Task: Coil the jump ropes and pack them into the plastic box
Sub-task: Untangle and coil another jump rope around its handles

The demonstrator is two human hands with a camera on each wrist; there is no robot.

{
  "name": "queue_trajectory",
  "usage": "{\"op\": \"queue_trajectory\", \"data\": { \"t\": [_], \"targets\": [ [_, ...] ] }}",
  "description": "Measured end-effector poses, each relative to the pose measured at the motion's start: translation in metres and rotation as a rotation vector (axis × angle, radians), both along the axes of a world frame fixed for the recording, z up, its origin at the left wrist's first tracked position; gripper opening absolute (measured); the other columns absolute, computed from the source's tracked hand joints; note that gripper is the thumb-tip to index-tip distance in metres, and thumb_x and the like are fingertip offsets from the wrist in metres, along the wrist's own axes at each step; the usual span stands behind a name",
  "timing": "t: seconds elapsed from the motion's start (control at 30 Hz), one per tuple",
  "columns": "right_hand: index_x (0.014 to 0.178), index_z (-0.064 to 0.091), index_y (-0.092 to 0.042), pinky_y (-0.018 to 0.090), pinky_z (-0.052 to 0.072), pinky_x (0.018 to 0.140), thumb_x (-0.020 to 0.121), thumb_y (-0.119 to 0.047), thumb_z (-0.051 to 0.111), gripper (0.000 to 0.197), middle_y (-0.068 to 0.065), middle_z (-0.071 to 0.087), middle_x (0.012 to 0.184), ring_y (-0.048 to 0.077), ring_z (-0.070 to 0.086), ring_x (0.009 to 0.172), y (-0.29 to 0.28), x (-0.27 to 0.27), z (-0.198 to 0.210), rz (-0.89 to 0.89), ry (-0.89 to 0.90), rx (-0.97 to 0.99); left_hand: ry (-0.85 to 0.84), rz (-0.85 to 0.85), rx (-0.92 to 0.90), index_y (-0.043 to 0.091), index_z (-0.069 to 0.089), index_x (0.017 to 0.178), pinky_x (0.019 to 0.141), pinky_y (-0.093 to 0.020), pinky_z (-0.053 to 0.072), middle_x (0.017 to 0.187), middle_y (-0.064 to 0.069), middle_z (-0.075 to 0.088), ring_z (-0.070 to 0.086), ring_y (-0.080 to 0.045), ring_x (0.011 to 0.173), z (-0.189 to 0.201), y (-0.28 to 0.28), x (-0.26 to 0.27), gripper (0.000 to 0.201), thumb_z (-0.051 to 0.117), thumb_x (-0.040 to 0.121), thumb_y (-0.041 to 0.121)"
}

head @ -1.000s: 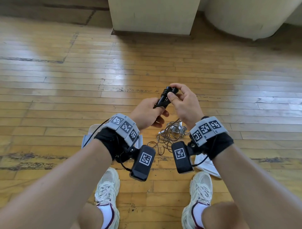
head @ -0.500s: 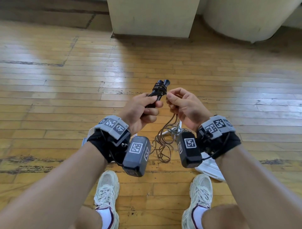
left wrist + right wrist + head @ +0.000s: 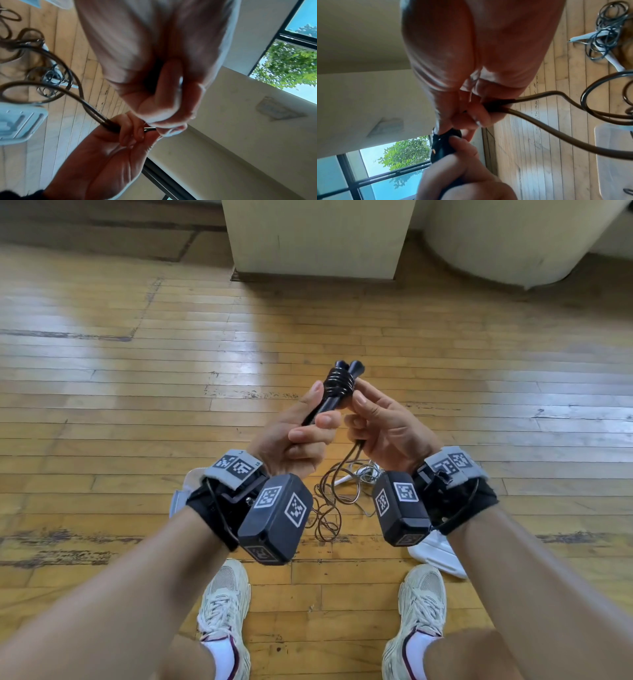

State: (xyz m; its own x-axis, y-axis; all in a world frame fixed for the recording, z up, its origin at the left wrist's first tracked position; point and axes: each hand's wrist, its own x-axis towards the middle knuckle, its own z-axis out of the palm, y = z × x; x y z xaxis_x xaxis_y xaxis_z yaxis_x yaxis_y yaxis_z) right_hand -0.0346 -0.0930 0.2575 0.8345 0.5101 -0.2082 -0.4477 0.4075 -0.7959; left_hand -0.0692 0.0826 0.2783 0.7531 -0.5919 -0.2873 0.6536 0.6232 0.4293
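Since a second ago you have lifted both hands higher and further forward, and the wraps of cord around the two black handles [image 3: 337,392] now sit in a tighter band near their top ends. The handles have tilted more upright than they were.

Around you, the wooden floor [image 3: 102,412] stretches ahead to a pale pillar base [image 3: 315,237]. The clear plastic box [image 3: 180,498] lies below your left wrist, mostly hidden by it, and its white lid [image 3: 436,553] lies below your right wrist. A second jump rope [image 3: 364,474], with white handles, lies tangled on the floor under your hands.

Your left hand [image 3: 294,440] is wrapped around the lower part of the paired handles, thumb up along them. Your right hand [image 3: 383,426] is just beside it, touching the handles, and pinches the brown cord [image 3: 346,467], which hangs from its fingers [image 3: 481,115] in loose loops down to the floor between your wrists.
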Motion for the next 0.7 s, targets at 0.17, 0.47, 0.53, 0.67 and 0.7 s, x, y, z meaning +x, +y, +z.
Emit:
{"op": "queue_trajectory", "data": {
  "t": [0.17, 0.47, 0.53, 0.67, 0.7],
  "targets": [
    [0.146, 0.030, -0.013, 0.013, 0.035, 0.056, 0.095, -0.017, 0.047, 0.055, -0.011, 0.066, 0.083, 0.000, 0.048, 0.063, 0.001, -0.002, 0.004, 0.163, -0.080, 0.124, 0.070, -0.086, -0.292, 0.012, 0.044, 0.107, 0.027, -0.014, 0.035, 0.053, 0.000, 0.047, 0.044, -0.006, 0.029, -0.009, -0.006, -0.003, 0.028, 0.048, 0.098, 0.039],
    [0.134, 0.055, 0.000, 0.019, 0.044, 0.055, 0.085, -0.010, 0.069, 0.052, 0.008, 0.066, 0.096, 0.008, 0.052, 0.061, 0.003, 0.003, -0.001, -0.276, 0.092, -0.072, -0.163, 0.099, 0.733, 0.010, 0.063, 0.108, 0.051, -0.021, 0.046, 0.080, -0.002, 0.065, 0.057, -0.012, 0.059, -0.004, -0.008, 0.006, 0.046, 0.043, 0.103, 0.051],
    [0.138, 0.052, 0.002, 0.019, 0.045, 0.053, 0.086, -0.005, 0.070, 0.056, 0.009, 0.068, 0.092, 0.009, 0.053, 0.060, 0.004, 0.002, -0.001, -0.343, 0.106, -0.112, -0.276, 0.132, 0.911, 0.009, 0.062, 0.116, 0.055, -0.025, 0.052, 0.088, -0.004, 0.071, 0.065, -0.015, 0.066, -0.006, -0.007, 0.008, 0.042, 0.052, 0.101, 0.047],
    [0.128, 0.052, -0.002, 0.020, 0.046, 0.051, 0.089, -0.001, 0.069, 0.043, 0.012, 0.069, 0.088, 0.009, 0.055, 0.056, 0.010, 0.000, 0.002, -0.402, 0.096, -0.199, -0.513, 0.156, 1.189, 0.012, 0.062, 0.106, 0.056, -0.034, 0.059, 0.087, -0.010, 0.072, 0.066, -0.017, 0.063, -0.014, -0.010, 0.007, 0.016, 0.062, 0.099, 0.027],
    [0.126, 0.051, -0.004, 0.020, 0.046, 0.051, 0.089, -0.001, 0.070, 0.042, 0.013, 0.068, 0.088, 0.009, 0.055, 0.055, 0.011, 0.000, 0.003, -0.406, 0.087, -0.228, -0.553, 0.166, 1.237, 0.012, 0.062, 0.103, 0.055, -0.035, 0.058, 0.085, -0.011, 0.071, 0.064, -0.018, 0.060, -0.016, -0.011, 0.007, 0.014, 0.060, 0.100, 0.025]
  ]
}}
